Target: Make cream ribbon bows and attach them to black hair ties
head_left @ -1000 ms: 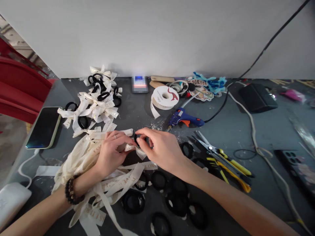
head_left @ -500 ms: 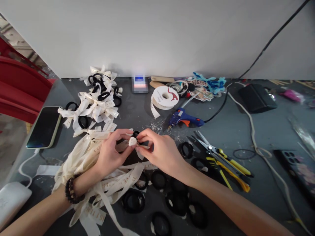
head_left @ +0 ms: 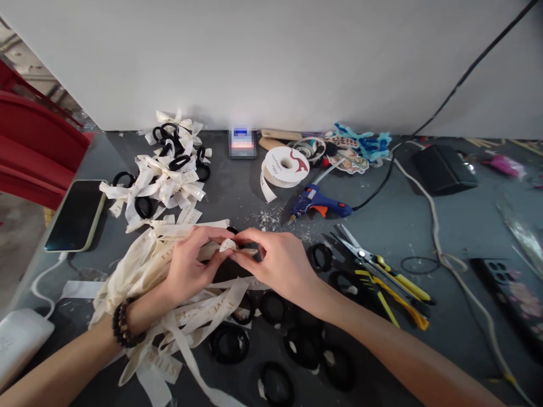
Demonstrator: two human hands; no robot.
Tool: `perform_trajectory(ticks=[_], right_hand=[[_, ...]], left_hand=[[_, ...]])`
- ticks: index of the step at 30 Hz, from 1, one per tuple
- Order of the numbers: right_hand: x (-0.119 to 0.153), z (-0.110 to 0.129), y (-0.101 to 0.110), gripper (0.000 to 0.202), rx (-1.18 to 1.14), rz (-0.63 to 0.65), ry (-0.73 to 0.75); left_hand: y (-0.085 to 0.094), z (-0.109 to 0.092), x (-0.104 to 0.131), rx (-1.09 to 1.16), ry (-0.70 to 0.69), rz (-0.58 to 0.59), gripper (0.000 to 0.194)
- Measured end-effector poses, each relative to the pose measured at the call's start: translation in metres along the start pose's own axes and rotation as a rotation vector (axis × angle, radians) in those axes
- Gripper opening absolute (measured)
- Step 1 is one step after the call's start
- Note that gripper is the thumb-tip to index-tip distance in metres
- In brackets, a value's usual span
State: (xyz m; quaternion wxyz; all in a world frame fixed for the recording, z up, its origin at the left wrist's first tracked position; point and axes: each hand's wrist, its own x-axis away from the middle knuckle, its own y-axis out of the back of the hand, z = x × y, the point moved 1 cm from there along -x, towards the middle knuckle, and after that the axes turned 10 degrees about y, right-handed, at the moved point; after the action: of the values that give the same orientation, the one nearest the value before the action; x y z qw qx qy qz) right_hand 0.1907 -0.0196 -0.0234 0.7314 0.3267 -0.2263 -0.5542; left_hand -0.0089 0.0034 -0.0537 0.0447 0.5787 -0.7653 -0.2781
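My left hand (head_left: 193, 260) and my right hand (head_left: 274, 260) meet at the middle of the table, fingertips pinched together. Between them is a cream ribbon (head_left: 228, 245), folded or knotted on a black hair tie that is mostly hidden by my fingers. Under my left hand and wrist lies a heap of loose printed cream ribbon strips (head_left: 136, 265). Several black hair ties (head_left: 229, 343) lie in front of my hands, some with a small white patch. Beyond my left hand is a pile of hair ties with ribbon bows (head_left: 165, 181).
A ribbon spool (head_left: 286, 167) and a blue glue gun (head_left: 320, 202) lie beyond my hands. Scissors (head_left: 360, 254) and yellow-handled tools are at right, near a patterned phone (head_left: 513, 299). Another phone (head_left: 76, 216), cabled to a white power bank (head_left: 23, 347), lies left.
My fingers have shifted slightly around the ribbon, closing in over the hair tie, so less of its black band shows. The rest lies as before.
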Motion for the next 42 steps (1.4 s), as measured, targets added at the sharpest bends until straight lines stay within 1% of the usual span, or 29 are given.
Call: perform_trajectory(ticks=[4,8,11,13,14,15,17,19,21,24,27,31,36,39,42], right_hand=[[-0.001,-0.002,-0.001,0.011,-0.007,-0.008,0.049],[0.0,-0.003,-0.003,0.007,0.012,-0.028,0.04],[-0.003,-0.002,0.001,0.008,0.043,0.032,0.076],[-0.012,-0.004,0.009,0.01,0.054,0.076,0.126],[-0.021,-0.007,0.014,0.01,0.058,0.07,0.157],[-0.032,-0.011,0.021,0.012,0.07,0.032,0.194],[-0.061,-0.024,0.037,0.021,0.128,-0.132,0.24],[-0.094,-0.043,0.05,0.029,0.226,-0.303,0.244],[-0.127,-0.063,0.057,0.029,0.304,-0.368,0.224],[-0.164,-0.088,0.055,0.034,0.379,-0.449,0.187],[-0.184,-0.104,0.045,0.039,0.42,-0.487,0.147],[-0.19,-0.114,0.033,0.037,0.427,-0.505,0.073],[-0.191,-0.12,0.027,0.035,0.405,-0.489,0.068],[-0.194,-0.12,0.028,0.034,0.411,-0.477,0.072],[-0.188,-0.109,0.036,0.036,0.44,-0.545,0.068]], left_hand=[[0.0,0.001,0.001,-0.01,0.005,-0.004,0.017],[-0.001,0.003,0.001,-0.011,0.034,-0.009,0.021],[-0.001,0.004,0.002,-0.016,0.054,-0.026,0.022],[-0.002,0.004,0.002,-0.023,0.061,-0.04,0.023],[-0.002,0.005,0.003,-0.026,0.065,-0.043,0.023],[-0.002,0.005,0.003,-0.028,0.069,-0.044,0.023],[-0.003,0.005,0.002,-0.031,0.071,-0.046,0.023],[-0.003,0.004,0.002,-0.034,0.073,-0.052,0.023],[-0.003,0.003,0.002,-0.024,0.082,-0.056,0.023],[-0.003,0.002,0.003,-0.004,0.109,-0.048,0.026],[-0.003,0.002,0.003,0.004,0.126,-0.038,0.028],[-0.004,0.0,0.003,0.027,0.123,-0.032,0.027],[-0.004,-0.001,0.001,0.053,0.119,-0.01,0.025],[-0.004,-0.001,0.001,0.047,0.123,-0.016,0.025],[-0.004,0.0,0.002,0.045,0.125,-0.013,0.026]])
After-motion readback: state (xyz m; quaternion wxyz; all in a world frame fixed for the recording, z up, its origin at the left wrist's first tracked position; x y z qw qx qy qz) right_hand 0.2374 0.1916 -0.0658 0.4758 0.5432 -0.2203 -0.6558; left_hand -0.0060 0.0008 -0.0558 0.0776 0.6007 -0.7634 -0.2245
